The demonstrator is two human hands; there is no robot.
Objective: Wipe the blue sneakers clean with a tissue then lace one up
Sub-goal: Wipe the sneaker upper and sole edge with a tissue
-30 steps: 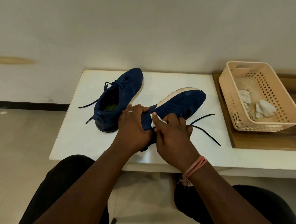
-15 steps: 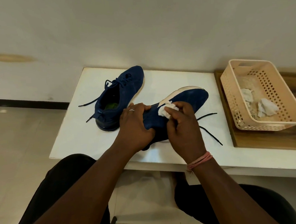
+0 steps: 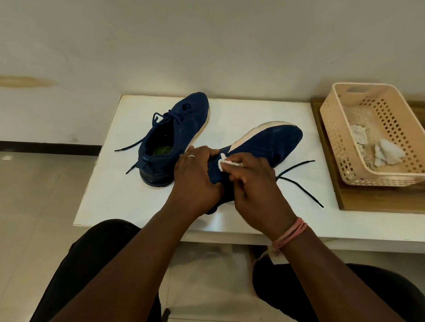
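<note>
Wiping is underway: the right hand (image 3: 254, 183) pinches a small white tissue (image 3: 225, 163) against the side of the near blue sneaker (image 3: 263, 149), fingers curled around the wad. Just to the left of it, the left hand (image 3: 195, 176) grips the heel end of the same shoe, fingers wrapped over the collar, a ring on one finger. This sneaker lies tipped on its side on the white counter (image 3: 123, 191), white sole edge turned away from the person, toe pointing beyond the right hand.

A second ago the right hand was low at the shoe's opening with no tissue showing. Half a second ago the tissue was up on the side panel, and now it sits slightly nearer the heel, with the left hand's hold unchanged. That reads as short rubbing strokes along the upper, so cleaning of this shoe is probably partway through and lacing has not begun.

Loose black lace ends (image 3: 299, 180) trail on the counter just right of the right hand. Beyond the left hand stands the other blue sneaker (image 3: 177, 135), upright, its laces threaded and trailing left. Well to the right of both hands, a beige perforated basket (image 3: 334, 138) rests on a wooden board (image 3: 383, 200) and holds crumpled used tissues (image 3: 387, 152).
</note>
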